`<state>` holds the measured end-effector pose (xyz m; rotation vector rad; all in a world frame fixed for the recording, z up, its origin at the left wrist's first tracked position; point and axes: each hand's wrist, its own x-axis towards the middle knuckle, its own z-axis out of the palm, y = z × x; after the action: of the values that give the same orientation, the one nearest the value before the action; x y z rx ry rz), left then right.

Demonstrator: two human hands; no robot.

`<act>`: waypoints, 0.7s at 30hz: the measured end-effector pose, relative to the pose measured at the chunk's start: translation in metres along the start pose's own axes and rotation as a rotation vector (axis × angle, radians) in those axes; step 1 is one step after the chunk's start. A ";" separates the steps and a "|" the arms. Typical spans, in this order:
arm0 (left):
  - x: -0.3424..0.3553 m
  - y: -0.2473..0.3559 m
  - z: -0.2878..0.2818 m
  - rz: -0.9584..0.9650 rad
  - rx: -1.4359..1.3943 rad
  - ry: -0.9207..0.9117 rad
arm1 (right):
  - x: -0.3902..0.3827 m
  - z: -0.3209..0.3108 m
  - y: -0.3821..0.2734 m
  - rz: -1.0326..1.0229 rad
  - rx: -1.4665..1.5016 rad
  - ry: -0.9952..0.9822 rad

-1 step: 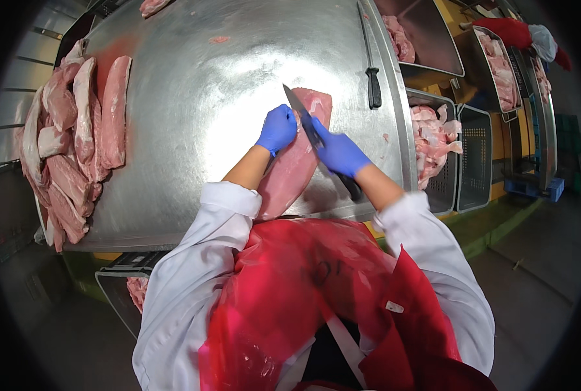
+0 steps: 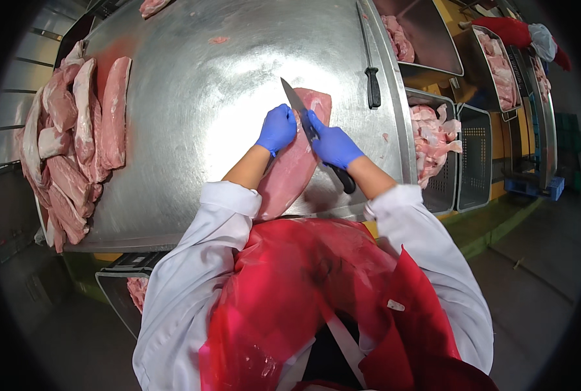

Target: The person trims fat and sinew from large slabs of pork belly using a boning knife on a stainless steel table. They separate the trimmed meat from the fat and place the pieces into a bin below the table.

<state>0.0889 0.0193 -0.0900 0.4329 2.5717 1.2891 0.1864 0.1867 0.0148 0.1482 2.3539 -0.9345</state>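
Note:
A long pink pork loin lies slantwise on the metal table, its near end at the table's front edge. At its left side, my left hand, in a blue glove, is closed in a pinch at the loin's edge; its fingertips are partly hidden. My right hand, also gloved in blue, is wrapped round a black-handled knife. The blade crosses over the upper part of the loin and points to the far left, close by my left fingers. Whether the blade's edge touches the meat I cannot tell.
A pile of meat pieces covers the table's left side. Near the right edge lies a sharpening steel with a black handle. Beyond that edge stand grey crates, one holding trimmings. Another person's red sleeve shows at the far right.
My right hand and the knife have shifted slightly; the blade tip is a little farther left and away from me. My left hand and the loin look unmoved.

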 end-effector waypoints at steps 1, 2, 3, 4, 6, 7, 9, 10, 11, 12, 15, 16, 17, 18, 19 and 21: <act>0.001 0.001 -0.001 0.032 0.023 0.008 | -0.006 -0.002 -0.003 0.012 0.014 -0.018; 0.002 0.002 -0.003 0.038 0.010 -0.007 | -0.012 -0.003 -0.005 0.023 0.034 -0.033; -0.002 0.005 -0.005 0.035 -0.010 -0.019 | -0.021 -0.001 -0.005 0.036 0.046 -0.058; -0.004 0.007 -0.007 0.032 -0.030 -0.031 | -0.032 0.012 0.016 -0.042 -0.040 0.010; -0.006 0.004 -0.012 0.009 -0.079 -0.056 | -0.035 0.008 -0.001 0.023 0.056 -0.047; -0.007 0.002 -0.014 0.000 -0.104 -0.072 | -0.033 0.007 -0.010 0.060 0.107 -0.073; -0.004 0.009 -0.018 0.088 0.013 -0.099 | -0.002 0.018 0.004 -0.047 0.071 0.048; -0.003 0.012 -0.020 0.128 0.075 -0.107 | 0.003 0.018 0.006 -0.054 0.049 0.073; -0.005 0.010 -0.022 0.124 0.081 -0.130 | 0.007 0.020 0.004 -0.068 0.028 0.091; -0.006 0.006 -0.020 0.114 0.082 -0.145 | -0.018 0.013 -0.007 -0.015 0.090 0.007; -0.009 -0.001 -0.019 0.151 0.095 -0.092 | -0.051 0.025 0.005 -0.041 0.083 -0.020; -0.010 -0.002 -0.019 0.175 0.100 -0.058 | -0.033 0.028 0.009 -0.029 0.037 -0.001; -0.009 0.001 -0.019 0.190 0.138 -0.075 | -0.019 0.024 0.003 -0.030 0.068 0.017; -0.005 0.003 -0.021 0.204 0.180 -0.084 | -0.001 0.020 -0.004 -0.040 0.097 0.035; -0.003 0.005 -0.022 0.219 0.221 -0.093 | 0.007 0.018 -0.007 -0.049 0.127 0.054; -0.007 0.001 -0.024 0.242 0.224 -0.084 | -0.012 0.021 -0.011 0.003 0.133 -0.026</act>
<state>0.0881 -0.0003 -0.0748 0.8447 2.6646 1.0275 0.2028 0.1659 0.0163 0.1914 2.2676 -1.0853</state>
